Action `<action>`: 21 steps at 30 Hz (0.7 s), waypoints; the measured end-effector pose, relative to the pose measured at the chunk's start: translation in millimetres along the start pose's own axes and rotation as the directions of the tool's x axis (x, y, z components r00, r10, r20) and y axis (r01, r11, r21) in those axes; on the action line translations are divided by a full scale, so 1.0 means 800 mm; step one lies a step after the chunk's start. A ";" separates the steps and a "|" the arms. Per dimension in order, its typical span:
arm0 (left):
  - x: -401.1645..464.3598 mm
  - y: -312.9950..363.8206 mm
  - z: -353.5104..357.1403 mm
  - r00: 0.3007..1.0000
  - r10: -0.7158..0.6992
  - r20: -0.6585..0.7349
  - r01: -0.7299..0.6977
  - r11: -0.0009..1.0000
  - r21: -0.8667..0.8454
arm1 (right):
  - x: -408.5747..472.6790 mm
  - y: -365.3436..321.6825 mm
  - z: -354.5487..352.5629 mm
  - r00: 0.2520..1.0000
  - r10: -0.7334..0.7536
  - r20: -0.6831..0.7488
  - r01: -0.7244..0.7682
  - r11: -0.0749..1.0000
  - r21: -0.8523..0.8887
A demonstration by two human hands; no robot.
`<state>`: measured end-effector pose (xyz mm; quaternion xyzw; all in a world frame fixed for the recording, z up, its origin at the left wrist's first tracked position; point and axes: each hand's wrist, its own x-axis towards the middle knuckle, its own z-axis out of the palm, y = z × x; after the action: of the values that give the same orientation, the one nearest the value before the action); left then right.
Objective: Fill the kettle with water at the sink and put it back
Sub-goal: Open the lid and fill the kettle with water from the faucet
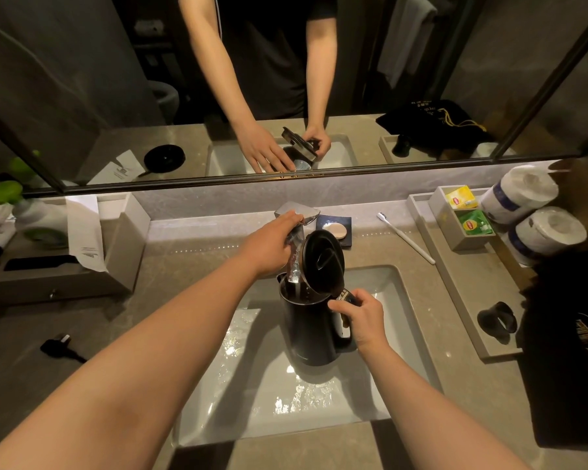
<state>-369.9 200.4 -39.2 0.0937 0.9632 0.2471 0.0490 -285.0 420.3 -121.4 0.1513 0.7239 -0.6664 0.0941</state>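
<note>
A black electric kettle [311, 330] is upright in the white sink basin [398, 293], its round lid [323, 259] flipped open. My right hand [362, 315] grips the kettle's handle on its right side. The chrome tap [299, 213] reaches out over the kettle's mouth. My left hand [272, 247] rests on top of this tap. Water runs from the spout down into the open kettle.
A black plug [56, 346] lies on the left counter. A tissue box [82, 228] stands at the left. A soap dish [335, 228] and a toothbrush [404, 237] lie behind the sink. Tea bags [465, 212], paper rolls [523, 212] and a dark bag [571, 347] sit at the right.
</note>
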 end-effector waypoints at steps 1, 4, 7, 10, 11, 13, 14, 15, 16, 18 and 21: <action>-0.001 0.000 0.000 1.000 -0.001 -0.003 0.001 1.000 -0.002 | 0.000 0.000 0.000 1.000 0.001 -0.001 -0.001 1.000 0.002; -0.001 0.001 0.000 1.000 0.000 -0.013 0.000 1.000 -0.012 | 0.001 0.002 -0.001 1.000 -0.001 -0.005 0.001 1.000 -0.004; -0.002 0.002 -0.001 1.000 0.003 -0.009 -0.003 1.000 -0.013 | 0.001 0.004 -0.002 1.000 0.003 -0.014 -0.003 1.000 -0.006; -0.002 0.002 -0.001 1.000 0.003 -0.010 -0.003 1.000 -0.013 | 0.001 0.004 -0.001 1.000 0.001 -0.012 -0.001 1.000 -0.003; -0.002 0.003 -0.001 1.000 0.002 -0.009 -0.002 1.000 -0.012 | 0.002 0.004 -0.001 1.000 0.001 -0.013 -0.001 1.000 -0.002; -0.002 0.003 -0.001 1.000 -0.001 -0.005 0.001 1.000 -0.010 | 0.002 0.004 -0.001 1.000 -0.002 -0.008 0.002 1.000 0.001; -0.002 0.003 -0.001 1.000 -0.004 -0.004 0.004 1.000 -0.010 | 0.003 0.004 -0.001 1.000 -0.004 -0.003 0.004 1.000 0.005; -0.002 0.003 -0.001 1.000 -0.005 -0.004 0.005 1.000 -0.009 | 0.002 0.003 -0.001 1.000 -0.005 0.000 0.005 1.000 0.009; -0.002 0.003 -0.002 1.000 -0.006 -0.003 0.006 1.000 -0.009 | 0.002 0.002 0.000 1.000 -0.004 0.000 0.004 1.000 0.014; -0.003 0.003 -0.002 1.000 -0.007 -0.001 0.007 1.000 -0.009 | 0.002 0.002 0.001 1.000 0.001 -0.006 -0.001 1.000 0.021; -0.003 0.003 -0.003 1.000 -0.007 -0.002 0.007 1.000 -0.004 | 0.003 0.003 0.001 1.000 -0.001 -0.013 0.001 1.000 0.020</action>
<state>-367.5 201.2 -35.7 0.0901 0.9630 0.2492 0.0492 -286.1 419.9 -124.7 0.1561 0.7180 -0.6726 0.0877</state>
